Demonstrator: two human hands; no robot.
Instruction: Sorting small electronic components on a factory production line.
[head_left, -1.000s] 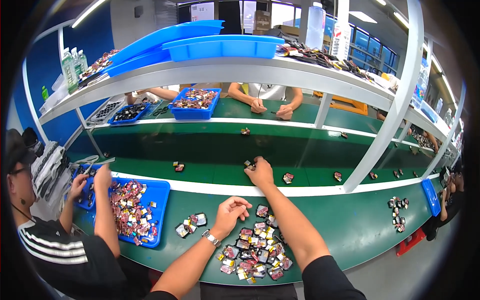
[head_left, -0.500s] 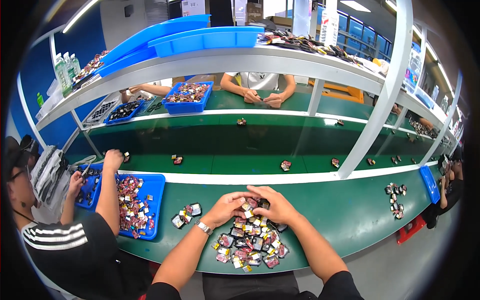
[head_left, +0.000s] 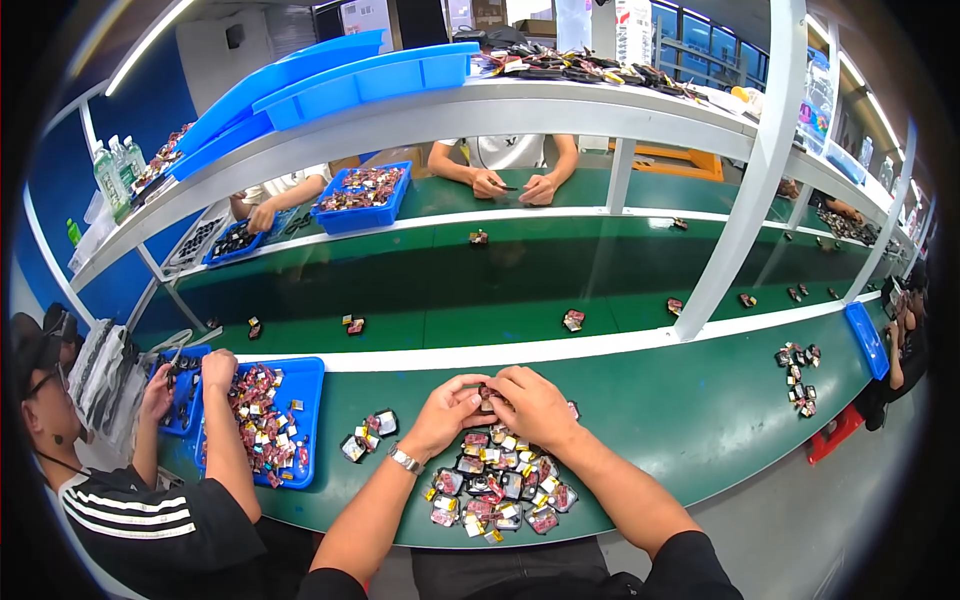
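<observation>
Just past the far edge of a heap, my left hand (head_left: 450, 417) and my right hand (head_left: 535, 405) come together. Their fingers pinch a small electronic module (head_left: 487, 399), mostly covered, with a reddish part showing. Below them on the green bench lies the heap of small modules (head_left: 500, 484), black-edged shells with reddish boards and silver-and-yellow cells. A few similar modules (head_left: 369, 434) sit apart, left of my left wrist.
At left, a co-worker's arm (head_left: 228, 440) reaches over a blue tray (head_left: 318, 400) of loose boards. More modules (head_left: 797, 378) lie on the right of the green bench (head_left: 680, 420). Beyond the white rail, spaced modules rest on a conveyor (head_left: 420, 290). A white post (head_left: 745, 180) stands right.
My fingers have drawn together around one module, moving slightly away from the heap; the right hand has turned inward. The view has shifted a little. The left co-worker's hand is lower over the tray.
</observation>
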